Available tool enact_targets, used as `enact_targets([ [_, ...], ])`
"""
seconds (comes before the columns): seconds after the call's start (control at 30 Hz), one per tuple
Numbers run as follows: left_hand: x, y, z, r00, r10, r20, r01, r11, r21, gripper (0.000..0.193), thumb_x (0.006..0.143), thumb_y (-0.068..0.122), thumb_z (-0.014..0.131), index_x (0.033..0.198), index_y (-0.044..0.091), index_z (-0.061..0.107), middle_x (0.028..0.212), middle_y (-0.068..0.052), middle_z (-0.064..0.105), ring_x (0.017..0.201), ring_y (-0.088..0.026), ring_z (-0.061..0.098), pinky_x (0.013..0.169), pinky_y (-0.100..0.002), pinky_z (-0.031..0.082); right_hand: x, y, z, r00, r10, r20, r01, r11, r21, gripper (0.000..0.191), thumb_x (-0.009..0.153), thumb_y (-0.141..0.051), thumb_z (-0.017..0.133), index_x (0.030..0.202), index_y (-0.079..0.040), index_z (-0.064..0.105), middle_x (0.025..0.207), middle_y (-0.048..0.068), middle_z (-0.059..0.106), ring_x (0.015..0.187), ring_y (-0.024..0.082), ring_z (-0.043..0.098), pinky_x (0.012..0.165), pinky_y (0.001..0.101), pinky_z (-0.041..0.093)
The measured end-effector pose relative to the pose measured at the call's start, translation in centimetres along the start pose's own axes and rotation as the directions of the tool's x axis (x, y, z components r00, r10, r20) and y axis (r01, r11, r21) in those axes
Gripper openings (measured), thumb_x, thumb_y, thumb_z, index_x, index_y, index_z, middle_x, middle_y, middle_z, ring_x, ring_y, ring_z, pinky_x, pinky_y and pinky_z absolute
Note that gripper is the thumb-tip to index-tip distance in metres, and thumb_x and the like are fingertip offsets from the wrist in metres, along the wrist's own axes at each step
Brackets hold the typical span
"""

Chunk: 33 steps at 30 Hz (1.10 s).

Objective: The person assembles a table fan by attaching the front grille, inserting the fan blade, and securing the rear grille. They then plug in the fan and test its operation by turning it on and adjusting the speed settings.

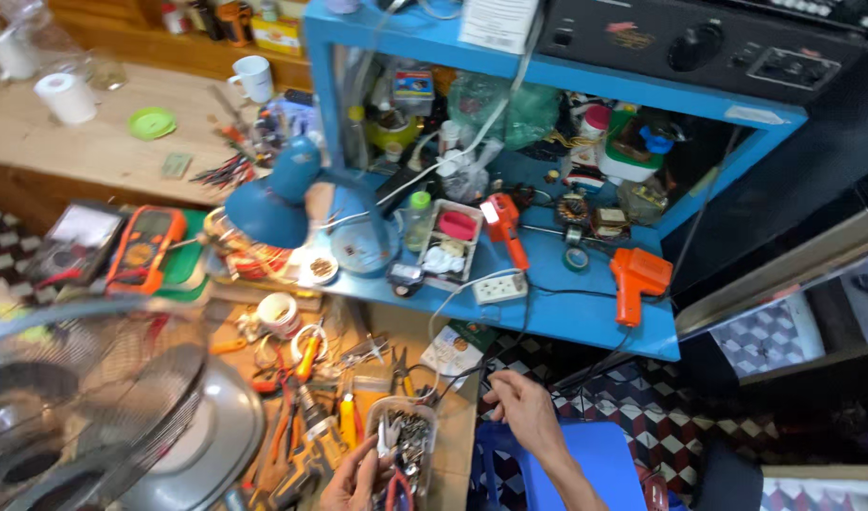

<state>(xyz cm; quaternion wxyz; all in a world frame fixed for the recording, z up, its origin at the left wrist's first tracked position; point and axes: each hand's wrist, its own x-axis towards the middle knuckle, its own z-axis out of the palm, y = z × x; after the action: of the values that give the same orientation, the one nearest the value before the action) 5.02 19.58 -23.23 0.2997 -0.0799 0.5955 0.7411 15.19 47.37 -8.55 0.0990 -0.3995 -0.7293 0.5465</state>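
My left hand (351,483) digs into the clear plastic tub of metal bits (406,445) at the workbench's front edge, fingers curled, pinch unclear. Right hand (524,402) hovers spread, empty, beside it. Sorting step; next needs a precise pick.

lamp (273,203) left of soldering gun (637,279) | both on shelf (585,326) | fan (84,407) far left

Left hand (351,483) curled low with fingers bent; right hand (527,409) open, fingers spread.
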Motion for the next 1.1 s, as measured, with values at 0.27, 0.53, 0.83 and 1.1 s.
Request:
enact_targets([
  [0.27, 1.0, 0.7, 11.7, 0.996, -0.087, -0.013, 0.088, 0.991, 0.101, 0.059, 0.105, 0.044, 0.045, 0.117, -0.006, 0.074, 0.062, -0.018, 0.071, 0.052, -0.021, 0.062, 0.053, -0.032, 0.049, 12.6, 2.5, -11.7, 0.981, 0.131, -0.144, -0.102, 0.976, 0.192, 0.068, 0.1, -0.053, 0.049, 0.088, 0.01, 0.072, 0.058, 0.015, 0.068, 0.044, 0.017, 0.056, 0.044, 0.0312, 0.041],
  [0.53, 0.5, 4.0, 18.8, 0.972, -0.209, 0.107, 0.176, 0.951, 0.256, 0.068, 0.099, 0.053, 0.039, 0.124, -0.001, 0.072, 0.09, -0.016, 0.079, 0.076, -0.019, 0.072, 0.074, -0.031, 0.059, 14.8, 5.3, -14.8, 0.987, 0.154, -0.056, -0.136, 0.961, 0.239, 0.077, 0.096, -0.064, 0.042, 0.095, 0.007, 0.073, 0.074, 0.018, 0.072, 0.055, 0.018, 0.064, 0.048, 0.0282, 0.05],
  [0.83, -4.1, 5.2, 24.4, 0.799, -0.408, 0.441, 0.466, 0.884, -0.027, 0.049, 0.093, 0.026, 0.065, 0.136, 0.003, 0.062, 0.106, -0.012, 0.074, 0.092, -0.019, 0.071, 0.077, -0.032, 0.058, -1.6, -1.3, -11.4, 0.683, -0.055, 0.728, -0.407, 0.8, 0.441, 0.072, 0.109, -0.056, 0.04, 0.095, 0.008, 0.068, 0.078, 0.022, 0.073, 0.043, 0.014, 0.058, 0.036, 0.0211, 0.033],
  [1.1, -5.7, 5.4, 21.8, 0.684, -0.409, 0.604, 0.541, 0.84, -0.045, 0.052, 0.09, 0.02, 0.064, 0.139, 0.005, 0.056, 0.114, -0.014, 0.075, 0.096, -0.024, 0.075, 0.076, -0.032, 0.062, -3.6, -5.4, -11.8, 0.546, -0.133, 0.827, -0.307, 0.887, 0.346, 0.072, 0.113, -0.053, 0.037, 0.101, 0.01, 0.068, 0.087, 0.022, 0.074, 0.044, 0.013, 0.058, 0.036, 0.0201, 0.033],
])
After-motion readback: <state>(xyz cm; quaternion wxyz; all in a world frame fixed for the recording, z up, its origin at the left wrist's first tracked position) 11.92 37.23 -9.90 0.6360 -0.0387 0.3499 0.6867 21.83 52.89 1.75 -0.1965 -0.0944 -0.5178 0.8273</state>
